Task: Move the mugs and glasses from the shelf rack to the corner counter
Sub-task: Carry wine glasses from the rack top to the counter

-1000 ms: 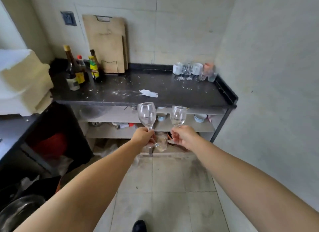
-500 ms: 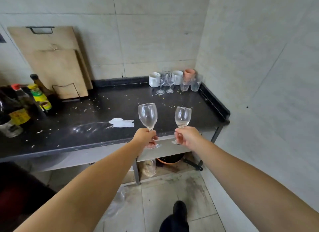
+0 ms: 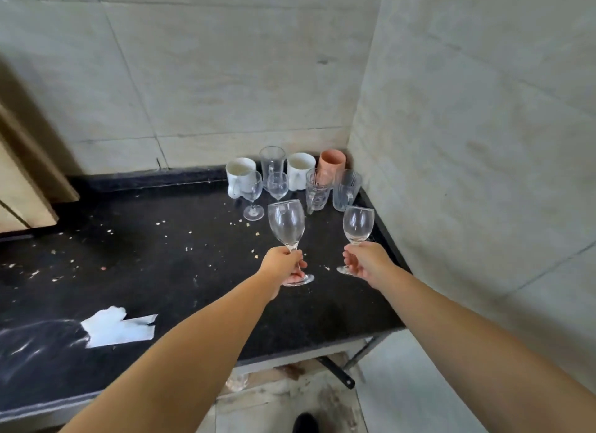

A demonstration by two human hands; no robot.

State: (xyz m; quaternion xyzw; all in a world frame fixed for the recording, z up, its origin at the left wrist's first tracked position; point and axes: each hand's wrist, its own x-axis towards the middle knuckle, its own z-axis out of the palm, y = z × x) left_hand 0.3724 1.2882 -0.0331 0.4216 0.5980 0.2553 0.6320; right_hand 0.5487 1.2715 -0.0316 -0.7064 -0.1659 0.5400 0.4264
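So both hands are loaded right now; the left hand (image 3: 283,265) is wrapped round the stem of one wine glass (image 3: 287,224), and the right hand (image 3: 366,260) pinches the stem of a second wine glass (image 3: 358,223); both glasses stand upright, stems vertical, feet just above the black table (image 3: 161,271), not set down yet as far as I can tell.

The bit that matters: the cluster of stuff already parked sits in the table's far right corner, straight ahead of and beyond both hands; the right hand is closer to the right edge, the left one nearer the two stemmed glasses already there; so my guess is each glass just goes forward and down into the gap in front of the cluster.

Count in the corner: two white mugs (image 3: 240,171); one terracotta cup (image 3: 332,161); two small wine glasses (image 3: 252,187); roughly three clear handled glasses or tumblers (image 3: 272,161), though they overlap so I can't swear to it; plus the two in hand.

Also a scrap of white paper (image 3: 119,328) near the front edge, and crumbs everywhere.
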